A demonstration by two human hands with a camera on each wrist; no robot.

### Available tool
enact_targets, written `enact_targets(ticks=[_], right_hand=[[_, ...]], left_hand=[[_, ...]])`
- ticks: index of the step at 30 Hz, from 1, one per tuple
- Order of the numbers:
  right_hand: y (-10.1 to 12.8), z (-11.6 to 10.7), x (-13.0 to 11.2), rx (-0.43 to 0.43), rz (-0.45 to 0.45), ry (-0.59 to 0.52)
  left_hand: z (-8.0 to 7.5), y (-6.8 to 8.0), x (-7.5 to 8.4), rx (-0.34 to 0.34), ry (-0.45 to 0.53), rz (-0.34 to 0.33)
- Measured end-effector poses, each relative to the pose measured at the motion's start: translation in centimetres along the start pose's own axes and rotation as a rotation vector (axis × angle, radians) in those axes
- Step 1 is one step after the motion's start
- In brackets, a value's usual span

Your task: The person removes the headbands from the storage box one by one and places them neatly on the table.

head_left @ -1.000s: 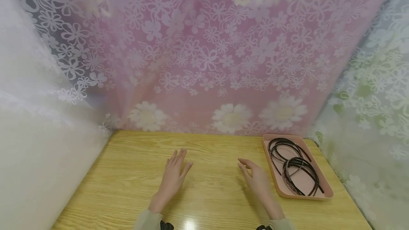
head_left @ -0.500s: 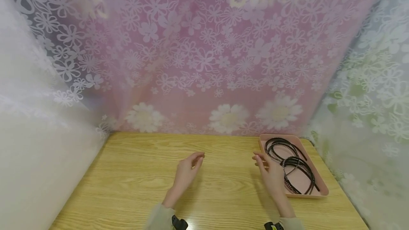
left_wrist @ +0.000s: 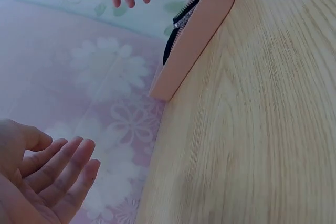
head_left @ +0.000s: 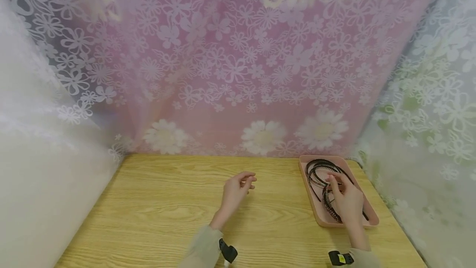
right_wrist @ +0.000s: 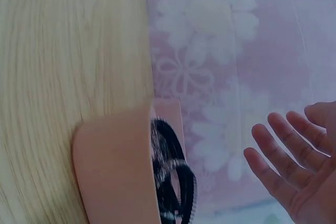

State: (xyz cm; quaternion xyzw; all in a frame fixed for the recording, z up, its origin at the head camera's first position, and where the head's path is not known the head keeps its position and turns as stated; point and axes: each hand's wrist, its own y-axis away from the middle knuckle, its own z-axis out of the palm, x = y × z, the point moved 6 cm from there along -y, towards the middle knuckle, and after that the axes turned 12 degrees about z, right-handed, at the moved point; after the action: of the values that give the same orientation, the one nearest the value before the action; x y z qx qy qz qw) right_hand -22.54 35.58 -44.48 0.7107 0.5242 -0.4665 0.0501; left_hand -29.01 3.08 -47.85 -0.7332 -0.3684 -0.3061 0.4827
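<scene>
Two hands over a pale wood-grain surface, floral pink curtain behind. Left hand raised mid-surface, fingers loosely curled, grip empty, touching nothing. Further right, a shallow pink rectangular tray near the back right corner, with several thin black toothed plastic headbands lying inside it in overlapping arcs. Right hand over the tray, fingers bent down onto the headbands; grip apparently relaxed and not yet closed round any band, though contact hard to tell. Judged as light, springy, slightly flexible hoops, likely tangled by their teeth; best pinched at the top of one arc, away from the ends, and lifted slowly to free it.
</scene>
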Motion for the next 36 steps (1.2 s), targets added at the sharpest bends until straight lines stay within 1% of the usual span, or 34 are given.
enact_targets(ticks=[4,5,8,11,16,18,22,27,32,36], right_hand=[[-1.0,-1.2,1.6,-0.028,0.075,-0.048],[-1.2,-1.5,2.1,-0.031,0.083,-0.046],[-2.2,-2.4,3.0,-0.016,0.077,0.003],[-3.1,-3.1,3.7,0.004,0.047,0.074],[-4.4,-3.9,5.1,-0.044,0.066,0.13],[-4.9,-4.1,5.8,-0.048,0.076,0.164],[-5.7,-4.5,7.1,-0.031,0.063,0.215],[-6.8,-4.7,9.2,-0.04,0.053,0.244],[-7.2,-4.6,11.5,-0.117,0.061,0.306],[-7.5,-4.2,12.6,-0.204,0.087,0.344]], left_hand=[[1.4,-0.7,0.5,-0.008,0.051,-0.013],[1.7,-0.9,0.6,-0.01,0.067,-0.017],[2.9,-1.3,0.8,-0.016,0.112,-0.037],[4.0,-1.7,0.8,-0.021,0.156,-0.059],[6.1,-2.0,0.4,-0.022,0.224,-0.092],[6.9,-2.0,0.1,-0.019,0.245,-0.109],[8.5,-2.1,-0.5,-0.019,0.272,-0.144],[10.5,-2.4,-0.5,-0.038,0.289,-0.157],[12.7,-2.2,-0.4,-0.044,0.343,-0.189],[14.3,-1.8,-0.4,-0.021,0.386,-0.223]])
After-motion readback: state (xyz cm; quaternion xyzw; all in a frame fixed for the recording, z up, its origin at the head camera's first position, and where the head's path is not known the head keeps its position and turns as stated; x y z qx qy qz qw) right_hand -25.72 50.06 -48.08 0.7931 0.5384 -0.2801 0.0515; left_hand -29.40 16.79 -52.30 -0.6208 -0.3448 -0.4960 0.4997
